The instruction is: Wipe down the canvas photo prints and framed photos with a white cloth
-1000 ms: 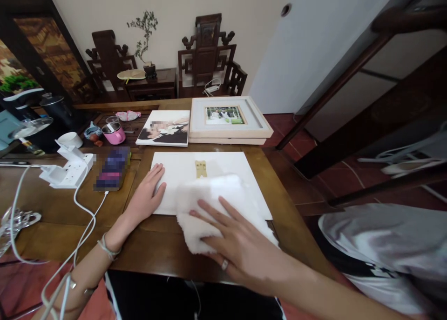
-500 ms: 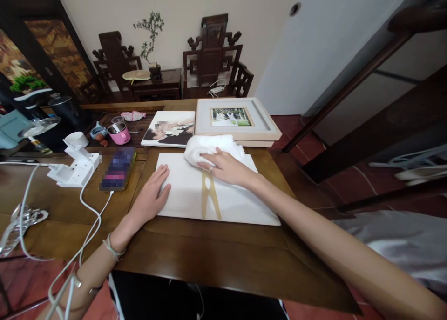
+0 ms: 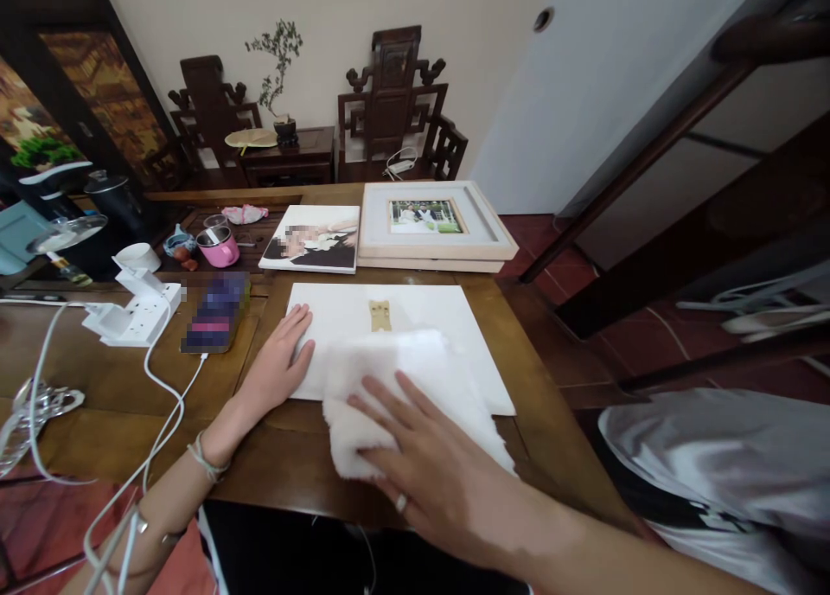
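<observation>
A white fluffy cloth (image 3: 363, 435) spreads over the near middle of a white board (image 3: 441, 305) and past its front edge. My right hand (image 3: 421, 457), a ring on one finger, grips the cloth from above with its fingers spread across it. Flat and open, my left hand (image 3: 289, 353) rests on the board's left edge and holds nothing. A tan stand piece (image 3: 379, 314) shows on the board above the cloth; its lower part is hidden beneath the cloth.
Behind the board lie a photo panel (image 3: 311, 253) and a light-wood picture frame (image 3: 441, 253). On the left are a phone (image 3: 213, 314), a power strip (image 3: 146, 318) with white cables, a pink mug (image 3: 220, 247) and a black kettle (image 3: 117, 201). Dark chairs (image 3: 395, 102) stand at the back.
My right hand has drawn the cloth toward me, from the board's far edge to its near edge, uncovering the stand's top. My left hand stays put.
</observation>
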A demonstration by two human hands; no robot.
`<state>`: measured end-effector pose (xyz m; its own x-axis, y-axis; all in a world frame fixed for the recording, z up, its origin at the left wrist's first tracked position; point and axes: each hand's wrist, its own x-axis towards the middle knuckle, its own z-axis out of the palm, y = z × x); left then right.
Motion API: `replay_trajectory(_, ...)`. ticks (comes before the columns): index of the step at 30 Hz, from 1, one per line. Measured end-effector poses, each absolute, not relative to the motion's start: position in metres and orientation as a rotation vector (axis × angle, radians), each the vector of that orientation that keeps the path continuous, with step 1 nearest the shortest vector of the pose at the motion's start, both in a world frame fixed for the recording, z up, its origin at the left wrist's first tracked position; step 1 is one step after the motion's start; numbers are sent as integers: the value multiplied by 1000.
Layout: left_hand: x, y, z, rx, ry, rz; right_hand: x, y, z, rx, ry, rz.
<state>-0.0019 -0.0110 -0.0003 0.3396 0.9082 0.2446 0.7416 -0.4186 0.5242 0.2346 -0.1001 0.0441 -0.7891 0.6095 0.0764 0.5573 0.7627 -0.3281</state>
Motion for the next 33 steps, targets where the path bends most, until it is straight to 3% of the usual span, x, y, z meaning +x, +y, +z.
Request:
replay_trajectory(5, -3, -10, -3, 2290, 1457, 761, 233, -81, 48, -937, -2777, 466)
replay_trajectory(14, -3, -10, 1, 2049, 1462, 947, 198, 38, 37, -1237, -2656, 171)
replay_trajectory(20, -9, -7, -1, 1695, 1445, 1275, 176, 0, 38, -783, -2805, 236)
replay_trajectory(25, -7, -10, -2, 1867, 1514, 1223, 205, -57, 57, -552, -2825, 562)
replay_trajectory(29, -4, -11, -6, 2083, 1598, 990, 255, -75, 63, -731, -2760, 740)
replay_trajectory(33, -5, -9, -12, 2130, 1693, 913, 307, -67, 40, -1162, -2516, 490)
